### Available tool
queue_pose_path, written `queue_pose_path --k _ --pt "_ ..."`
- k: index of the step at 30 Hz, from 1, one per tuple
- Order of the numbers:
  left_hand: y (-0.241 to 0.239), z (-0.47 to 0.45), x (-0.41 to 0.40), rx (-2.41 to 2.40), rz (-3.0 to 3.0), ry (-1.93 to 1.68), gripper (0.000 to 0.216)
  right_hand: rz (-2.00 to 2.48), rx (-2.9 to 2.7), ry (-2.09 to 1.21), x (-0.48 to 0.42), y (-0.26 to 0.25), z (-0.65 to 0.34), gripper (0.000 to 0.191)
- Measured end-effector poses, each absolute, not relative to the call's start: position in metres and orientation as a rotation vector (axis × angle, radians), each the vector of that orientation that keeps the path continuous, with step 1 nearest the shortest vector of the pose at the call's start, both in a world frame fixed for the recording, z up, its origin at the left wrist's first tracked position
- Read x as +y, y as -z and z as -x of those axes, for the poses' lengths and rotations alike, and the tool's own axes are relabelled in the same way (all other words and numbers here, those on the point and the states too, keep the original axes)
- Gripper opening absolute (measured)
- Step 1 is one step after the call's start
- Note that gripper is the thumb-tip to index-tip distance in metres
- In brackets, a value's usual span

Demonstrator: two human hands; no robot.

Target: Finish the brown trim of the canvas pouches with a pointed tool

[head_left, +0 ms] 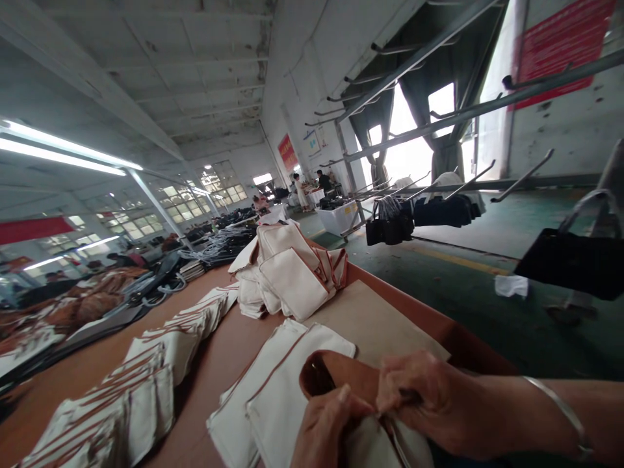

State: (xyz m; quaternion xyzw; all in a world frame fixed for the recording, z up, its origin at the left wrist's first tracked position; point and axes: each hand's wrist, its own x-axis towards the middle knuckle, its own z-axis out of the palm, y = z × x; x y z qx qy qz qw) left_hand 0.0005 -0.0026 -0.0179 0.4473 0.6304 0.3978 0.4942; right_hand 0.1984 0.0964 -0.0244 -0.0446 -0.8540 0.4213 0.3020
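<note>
At the bottom right, my left hand [327, 424] and my right hand [429, 398] are closed close together on a cream fabric piece [373, 445] with brown trim. A curved brown leather-like part [351, 377] rises from it between my hands. My fingertips pinch its edge, and the exact grip is partly hidden. A bracelet circles my right wrist. Just left of my hands, flat cream pieces with brown edging [280, 383] lie overlapped on the brown table surface [207, 390].
A heap of cream pieces [292, 273] stands ahead, beside a tan sheet [373, 318]. A long overlapping row of cream pieces [146, 370] runs along the left. Metal racks with hooks [419, 133] and black bags [575, 260] stand to the right. People work far back.
</note>
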Motion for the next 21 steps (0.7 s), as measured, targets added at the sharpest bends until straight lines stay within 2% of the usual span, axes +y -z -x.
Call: queue_pose_path --k 5,7,11,12,14,18,21 --pt "0.035 0.001 0.000 1.456 -0.999 -0.880 0.061 -0.060 -2.519 -0.423 0.100 0.033 -0.206 0.020" --pt "0.039 0.002 0.001 1.427 -1.038 -0.845 0.061 -0.105 -2.527 -0.186 0.100 0.036 -0.206 0.016" --pt "0.030 0.000 -0.001 1.532 -1.287 -0.768 0.058 -0.158 -2.451 0.026 0.099 0.040 -0.205 0.012" --pt "0.026 -0.001 -0.002 1.562 -1.376 -0.757 0.054 -0.134 -2.455 -0.025 0.098 0.041 -0.206 0.013" --pt "0.016 -0.003 -0.005 1.583 -1.539 -0.753 0.047 -0.091 -2.426 -0.327 0.097 0.041 -0.208 0.012" --pt "0.003 0.000 -0.009 1.565 -1.736 -0.745 0.038 0.187 -2.192 -1.266 0.098 0.023 -0.212 0.020" --pt "0.002 0.003 -0.010 1.537 -1.856 -0.756 0.031 0.235 -2.230 -1.537 0.102 -0.002 -0.211 0.033"
